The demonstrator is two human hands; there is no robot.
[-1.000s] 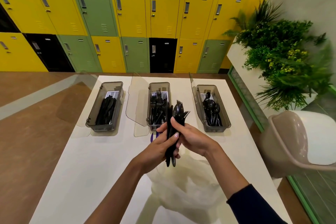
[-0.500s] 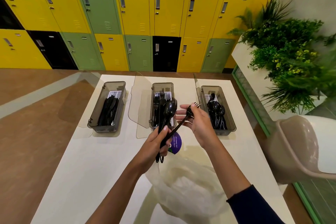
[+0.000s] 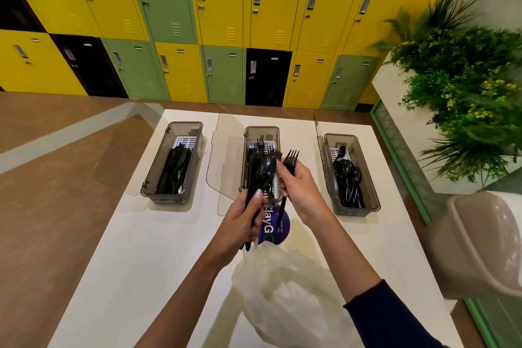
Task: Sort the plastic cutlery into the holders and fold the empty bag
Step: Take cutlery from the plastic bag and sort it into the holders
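Right hand (image 3: pixel 302 192) pinches one fork (image 3: pixel 291 160) between thumb and fingers, over the middle holder's (image 3: pixel 262 129) right rim. Fork's long axis runs near-to-far, tines toward the lockers (image 3: pixel 220 8). Left hand (image 3: pixel 243 223) is curled round a cutlery bundle (image 3: pixel 265 171), spoon bowl topmost, hiding that holder's near end. Three holders in all: knife holder (image 3: pixel 169 197) left of it, spoon holder (image 3: pixel 356 210) right. One crumpled bag (image 3: pixel 291 299) lies nearer than it.

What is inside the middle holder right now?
Black forks lie on a white slotted insert; the holder's near half is hidden behind the cutlery bundle in the left hand and the right hand.
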